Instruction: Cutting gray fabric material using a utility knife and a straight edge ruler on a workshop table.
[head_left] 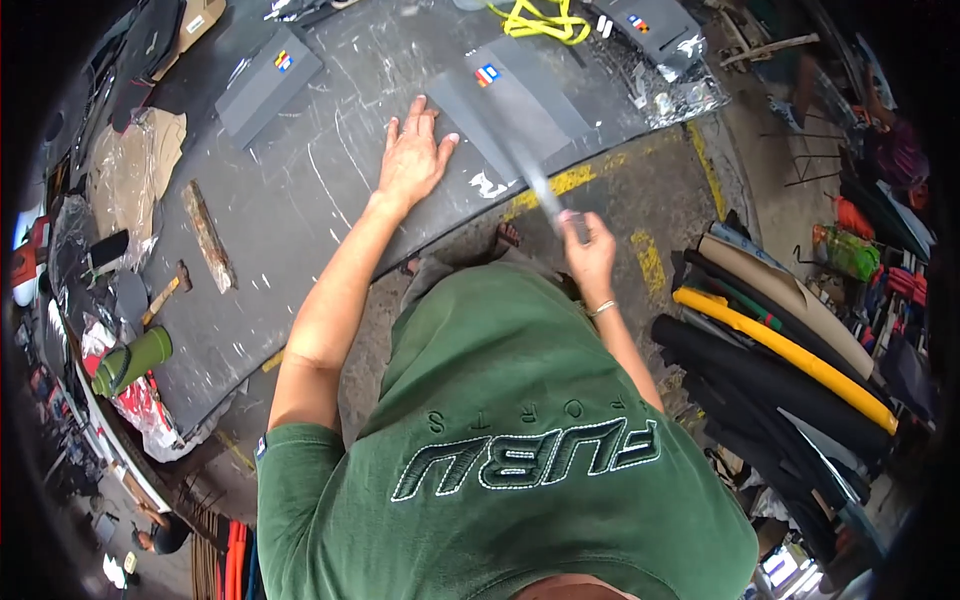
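My left hand [415, 155] lies on the dark worktable [330, 110] with its fingers spread and nothing in them. Just right of it is a flat grey panel [550, 105] with a small colourful label, close to the table's near edge. My right hand [590, 250], out beyond that edge, is closed around one end of a long narrow strip [540, 188]. Pale near the hand and greyish farther up, the strip reaches over the panel; motion smears it, so its kind is unclear. A similar labelled grey panel [262, 98] lies farther left.
To the left are a rough wooden stick [208, 237], a hammer [165, 292], a green roll [135, 360] and crumpled brown paper [130, 170]. Yellow strapping [545, 22] and another grey labelled piece [660, 40] lie at the far right. A yellow roll [790, 360] lies among dark rolls beside me.
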